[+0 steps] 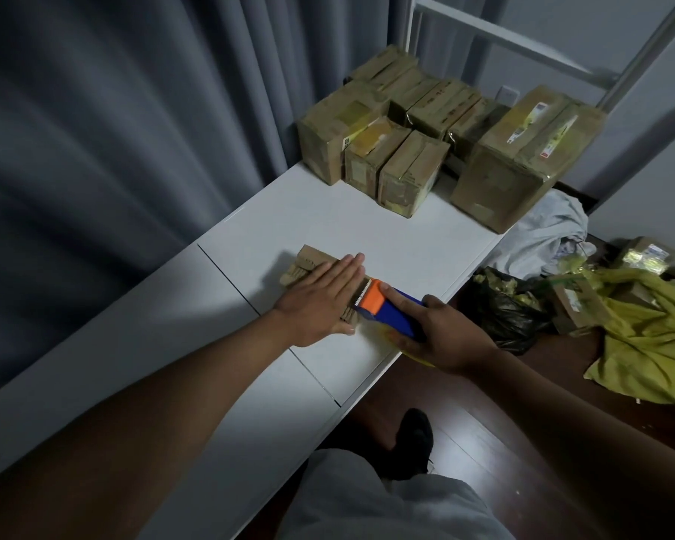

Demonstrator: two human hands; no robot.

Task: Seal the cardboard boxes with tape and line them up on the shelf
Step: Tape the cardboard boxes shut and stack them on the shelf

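Note:
A small flat cardboard box [308, 263] lies on the white shelf [367, 224] near its front edge. My left hand [320, 298] presses flat on top of it, fingers straight. My right hand [441, 337] grips a blue tape dispenser [390, 313] with an orange head, its toothed blade touching the box's right end beside my left fingers. Several taped cardboard boxes [402, 130] stand grouped at the shelf's far end, a larger box [519, 157] to their right.
Grey curtains [114, 130] hang along the left of the shelf. On the dark wood floor to the right lie a black bag [503, 309], yellow cloth [647, 344], light cloth and loose boxes [577, 305]. White frame posts [523, 44] rise behind the boxes.

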